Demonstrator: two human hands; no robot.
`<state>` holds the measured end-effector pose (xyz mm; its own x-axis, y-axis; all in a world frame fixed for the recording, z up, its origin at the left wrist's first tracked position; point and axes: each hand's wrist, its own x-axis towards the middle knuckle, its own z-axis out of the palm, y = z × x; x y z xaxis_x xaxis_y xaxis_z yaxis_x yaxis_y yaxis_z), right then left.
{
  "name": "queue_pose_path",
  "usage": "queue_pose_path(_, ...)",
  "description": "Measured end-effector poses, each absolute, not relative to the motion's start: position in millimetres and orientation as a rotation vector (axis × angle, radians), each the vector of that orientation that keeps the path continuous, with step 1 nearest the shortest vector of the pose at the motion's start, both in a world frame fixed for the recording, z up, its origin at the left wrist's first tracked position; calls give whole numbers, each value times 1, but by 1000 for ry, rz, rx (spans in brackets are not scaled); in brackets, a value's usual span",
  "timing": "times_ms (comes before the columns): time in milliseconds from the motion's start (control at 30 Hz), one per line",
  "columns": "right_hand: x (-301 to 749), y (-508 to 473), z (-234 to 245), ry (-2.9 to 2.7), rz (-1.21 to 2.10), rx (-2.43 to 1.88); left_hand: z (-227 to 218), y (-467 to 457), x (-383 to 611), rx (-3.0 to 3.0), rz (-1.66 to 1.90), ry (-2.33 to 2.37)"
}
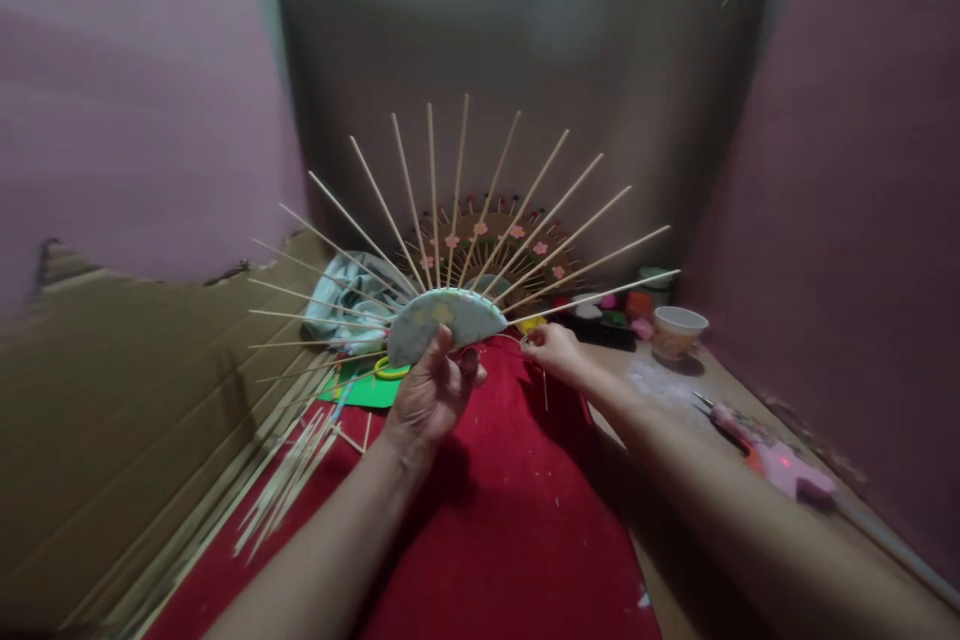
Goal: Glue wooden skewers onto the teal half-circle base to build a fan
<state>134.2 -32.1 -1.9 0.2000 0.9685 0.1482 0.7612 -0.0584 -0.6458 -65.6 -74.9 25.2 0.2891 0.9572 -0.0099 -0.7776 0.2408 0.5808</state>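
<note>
My left hand (435,390) is closed on the lower edge of a pale half-disc (448,318) and holds it upright above a red cloth (510,510). Several thin wooden skewers (457,190) fan out from the disc like sun rays. My right hand (551,348) sits just right of the disc, fingers pinched at the base of the lowest right-hand skewer (600,298). What else the pinch holds is too small to see.
Loose skewers (289,480) lie at the left of the cloth beside a cardboard sheet (112,440). A finished skewer fan with pink flowers (487,240) leans at the back. A pink glue gun (780,465), a small cup (679,330), a green sheet (367,388) and crumpled cloth (352,295) lie around.
</note>
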Motion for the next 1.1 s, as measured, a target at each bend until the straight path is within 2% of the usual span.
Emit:
queue_pose_path(233,135,-8,-3,-1781,133,-2008,24,-69,-69,520,1265,413)
queue_pose_path(400,163,-4,-1,-1793,54,-2157,22,-67,-70,491,1264,405)
queue_pose_path(567,178,-5,1,-1792,-13,-2088,19,-66,-67,518,1267,367)
queue_pose_path(933,166,-29,-10,-1806,261,-1888,10,-72,-54,523,1287,449)
queue_pose_path(1100,184,-81,16,-1848,692,-1710,4,-70,-50,465,1352,623)
